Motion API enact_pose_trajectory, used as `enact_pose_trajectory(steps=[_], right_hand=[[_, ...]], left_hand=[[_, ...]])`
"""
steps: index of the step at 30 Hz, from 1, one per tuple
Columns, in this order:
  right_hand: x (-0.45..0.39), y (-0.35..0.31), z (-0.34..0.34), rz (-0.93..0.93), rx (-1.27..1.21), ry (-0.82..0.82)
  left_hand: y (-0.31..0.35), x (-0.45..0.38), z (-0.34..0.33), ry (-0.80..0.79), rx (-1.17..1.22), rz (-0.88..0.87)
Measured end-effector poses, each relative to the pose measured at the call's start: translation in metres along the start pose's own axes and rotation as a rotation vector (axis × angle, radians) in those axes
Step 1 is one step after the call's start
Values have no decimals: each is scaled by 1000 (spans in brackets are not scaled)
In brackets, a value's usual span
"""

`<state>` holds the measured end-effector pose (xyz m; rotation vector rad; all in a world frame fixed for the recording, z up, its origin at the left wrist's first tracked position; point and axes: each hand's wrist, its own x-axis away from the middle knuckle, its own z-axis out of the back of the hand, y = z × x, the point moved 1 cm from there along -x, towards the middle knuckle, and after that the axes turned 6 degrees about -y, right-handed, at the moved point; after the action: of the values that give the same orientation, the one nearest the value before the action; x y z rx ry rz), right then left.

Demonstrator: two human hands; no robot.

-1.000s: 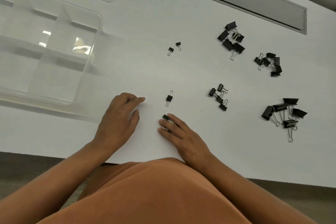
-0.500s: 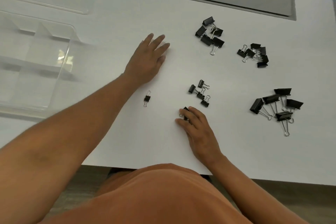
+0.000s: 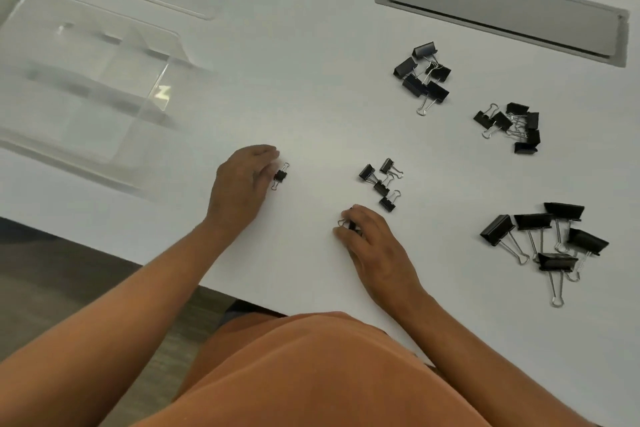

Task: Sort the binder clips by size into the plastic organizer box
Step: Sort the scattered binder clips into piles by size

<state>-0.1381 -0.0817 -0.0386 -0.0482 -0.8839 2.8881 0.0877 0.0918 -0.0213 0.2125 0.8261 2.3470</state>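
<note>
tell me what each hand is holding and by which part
Left hand: fingers at a small binder clip, black body. Right hand: fingers curled on another small clip; part hidden.

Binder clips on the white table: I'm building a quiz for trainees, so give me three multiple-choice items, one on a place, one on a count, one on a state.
1. Where does the clear organizer box sit?
A. At the table's left
B. Beside the grey hatch
C. On the person's lap

2. How many clips make up the group of largest clips at the right?
A. Two
B. Five
C. Nine

3. What is the right hand doing?
A. Lying flat, away from any clip
B. Raised above the box
C. Fingers curled on a small clip

Answers:
1 A, the box lies at the left, far from the grey hatch.
2 B, five big black bodies can be counted.
3 C, a wire loop and a black edge show at its fingertips.
</note>
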Motion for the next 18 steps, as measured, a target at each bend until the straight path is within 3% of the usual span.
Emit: enact_pose_trajectory(steps=[2, 4, 8, 11, 18], right_hand=[[0, 4, 6, 5, -42, -55], [0, 5, 7, 57, -23, -68], [-5, 8, 1, 104, 48, -92], [-6, 9, -2, 126, 93, -111], [-2, 18, -3, 199, 64, -93]], left_hand=[[2, 13, -3, 103, 69, 62], [2, 21, -6, 162, -44, 107], [6, 34, -16, 9, -142, 238], [11, 39, -30, -59, -227, 164], [31, 44, -51, 19, -193, -17]])
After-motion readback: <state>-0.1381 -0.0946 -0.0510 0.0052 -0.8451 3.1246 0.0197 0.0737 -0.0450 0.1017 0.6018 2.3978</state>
